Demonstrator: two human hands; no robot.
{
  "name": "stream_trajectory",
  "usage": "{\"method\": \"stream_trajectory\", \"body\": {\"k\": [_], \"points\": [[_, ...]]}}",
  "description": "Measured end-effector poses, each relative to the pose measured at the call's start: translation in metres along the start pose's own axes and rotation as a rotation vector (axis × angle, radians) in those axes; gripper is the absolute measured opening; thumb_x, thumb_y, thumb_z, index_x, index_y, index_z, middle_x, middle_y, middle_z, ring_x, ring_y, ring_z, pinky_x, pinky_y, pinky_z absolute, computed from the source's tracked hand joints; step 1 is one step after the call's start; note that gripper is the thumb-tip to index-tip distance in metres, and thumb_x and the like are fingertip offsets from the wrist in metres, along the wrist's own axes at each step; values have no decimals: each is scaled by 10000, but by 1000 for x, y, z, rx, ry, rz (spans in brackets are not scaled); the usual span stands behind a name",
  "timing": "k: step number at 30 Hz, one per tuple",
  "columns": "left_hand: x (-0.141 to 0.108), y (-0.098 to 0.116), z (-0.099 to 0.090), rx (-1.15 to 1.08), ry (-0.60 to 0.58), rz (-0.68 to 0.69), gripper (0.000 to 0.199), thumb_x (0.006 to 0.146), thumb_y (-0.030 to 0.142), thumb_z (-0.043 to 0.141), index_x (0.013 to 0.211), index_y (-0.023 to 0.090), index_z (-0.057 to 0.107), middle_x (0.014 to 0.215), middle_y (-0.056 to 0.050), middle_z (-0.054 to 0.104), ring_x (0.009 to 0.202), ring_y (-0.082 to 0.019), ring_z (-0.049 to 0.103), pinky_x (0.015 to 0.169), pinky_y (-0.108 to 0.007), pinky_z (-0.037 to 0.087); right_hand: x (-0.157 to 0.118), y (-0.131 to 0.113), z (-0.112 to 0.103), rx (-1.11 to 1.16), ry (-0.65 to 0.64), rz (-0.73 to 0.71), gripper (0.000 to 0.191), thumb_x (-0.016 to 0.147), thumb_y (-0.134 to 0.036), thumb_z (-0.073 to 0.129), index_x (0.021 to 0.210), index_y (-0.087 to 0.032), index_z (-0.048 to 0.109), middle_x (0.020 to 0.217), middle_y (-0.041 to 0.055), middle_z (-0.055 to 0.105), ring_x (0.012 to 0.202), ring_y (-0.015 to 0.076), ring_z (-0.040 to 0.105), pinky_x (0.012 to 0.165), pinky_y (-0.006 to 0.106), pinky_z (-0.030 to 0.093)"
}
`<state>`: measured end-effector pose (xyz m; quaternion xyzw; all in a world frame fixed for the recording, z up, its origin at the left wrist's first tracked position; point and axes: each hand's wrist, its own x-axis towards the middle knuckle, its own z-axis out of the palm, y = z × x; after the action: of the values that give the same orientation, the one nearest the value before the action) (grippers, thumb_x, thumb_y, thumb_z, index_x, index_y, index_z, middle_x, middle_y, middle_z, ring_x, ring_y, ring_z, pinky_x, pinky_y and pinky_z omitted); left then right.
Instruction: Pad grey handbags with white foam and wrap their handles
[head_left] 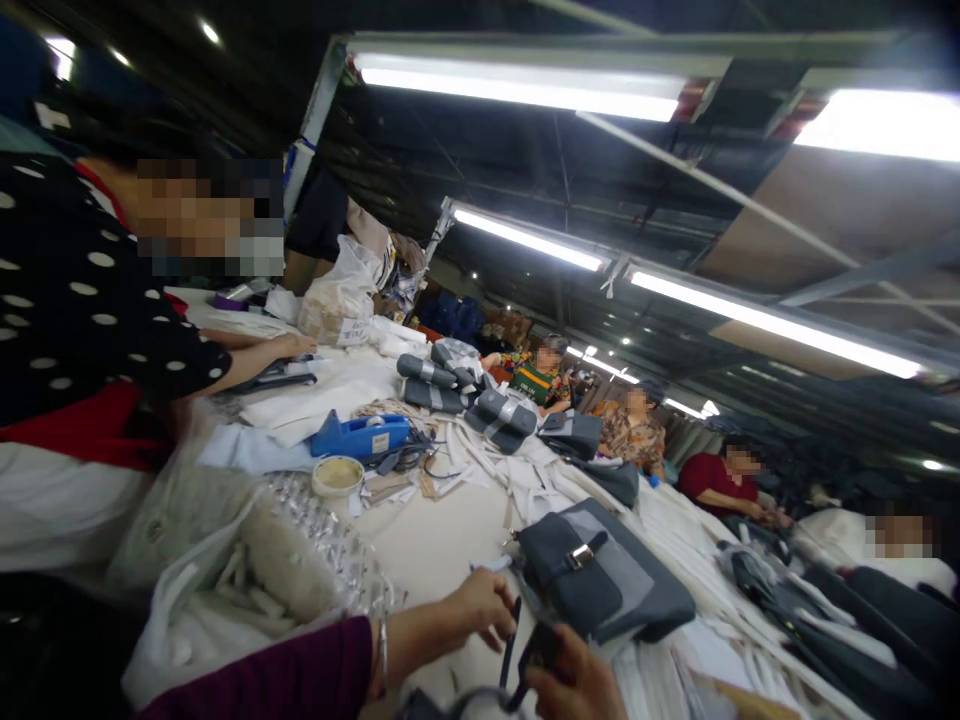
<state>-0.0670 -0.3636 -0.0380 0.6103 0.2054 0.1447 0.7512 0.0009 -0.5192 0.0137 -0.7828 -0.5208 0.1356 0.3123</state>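
Observation:
My left hand point(480, 608) reaches in from a purple sleeve, its fingers curled against a narrow dark strap point(510, 640). In my right hand point(576, 678), at the bottom edge, is a small dark flat piece point(540, 650) that seems joined to the strap; blur hides its details. Just beyond both hands lies a dark grey handbag point(607, 570) with a flap and a metal buckle, grey wrapping on its front. Below my hands, part of a dark item is cut off by the frame.
A blue tape dispenser point(360, 436) and a tape roll point(337, 476) stand left of centre. Wrapped dark bags point(502, 415) are piled farther back. A plastic sack point(225, 600) of scraps hangs at left. A co-worker in polka dots point(97, 290) leans in; others sit along the table.

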Motion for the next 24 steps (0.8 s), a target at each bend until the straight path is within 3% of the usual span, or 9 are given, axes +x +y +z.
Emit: {"method": "stream_trajectory", "body": {"k": [2,5,10,20,24], "points": [[-7,6,-2,-20,-29,-2,198,492,96,645,637,131,516,510,29,544,479,-124,543,493,-285,496,-1,2,8,398,126,157,258,701,-369,635,841,-173,542,550,-19,582,421,124,519,420,233,398],[-10,9,-4,-56,-52,16,188,535,127,634,696,129,535,592,25,573,555,-112,569,593,-288,516,-4,-1,14,580,218,236,348,674,-446,639,833,-156,531,577,-37,535,385,72,429,382,209,335],[-15,14,-7,-72,-65,30,178,579,149,592,745,123,533,629,1,590,584,-121,586,601,-269,488,-1,-8,18,548,181,250,363,699,-443,595,877,-126,591,551,-49,507,347,64,404,352,204,295],[-8,12,-6,24,24,102,185,555,121,555,716,148,469,559,30,535,490,-119,561,419,-190,417,8,-3,26,265,102,206,292,751,-379,480,815,-155,656,443,-46,471,314,112,454,340,215,298],[1,8,-5,145,50,183,200,508,87,524,698,145,496,550,47,504,446,-98,506,376,-181,388,20,-1,21,194,-30,185,224,714,-341,504,704,-164,642,465,-23,504,345,106,473,356,202,316]]}}
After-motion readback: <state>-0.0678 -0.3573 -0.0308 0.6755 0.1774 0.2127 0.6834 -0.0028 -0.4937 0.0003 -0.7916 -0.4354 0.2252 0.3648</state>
